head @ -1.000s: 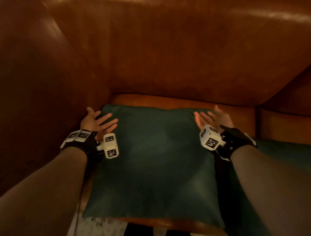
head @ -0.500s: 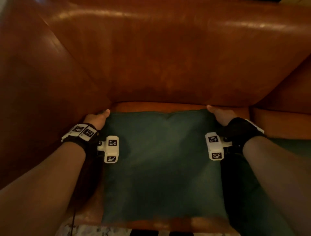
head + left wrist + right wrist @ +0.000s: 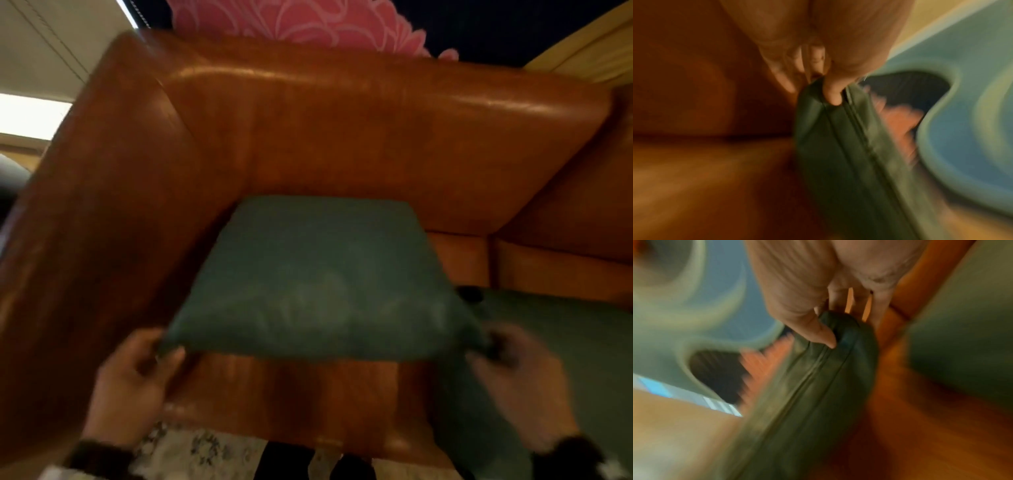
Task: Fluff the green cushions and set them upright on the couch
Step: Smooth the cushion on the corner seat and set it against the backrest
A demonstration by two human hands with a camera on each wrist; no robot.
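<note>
A dark green cushion (image 3: pixel 318 281) is lifted off the seat of the brown leather couch (image 3: pixel 308 126), its far edge near the backrest. My left hand (image 3: pixel 161 353) pinches its near left corner, thumb on top (image 3: pixel 833 95). My right hand (image 3: pixel 493 346) pinches its near right corner (image 3: pixel 838 331). A second green cushion (image 3: pixel 565 359) lies flat on the seat at the right, partly under my right hand. Both wrist views are blurred by motion.
The couch's left armrest (image 3: pixel 85 257) rises close beside the held cushion. Bare seat leather (image 3: pixel 291 394) shows under the cushion. A pink flower pattern (image 3: pixel 291 20) shows behind the backrest, and patterned floor (image 3: pixel 205 448) lies below the seat's front edge.
Both hands went from lying open on the cushion to its far corners, and now pinch corners nearest me. The cushion has come up off the seat. The head view has tilted up.
</note>
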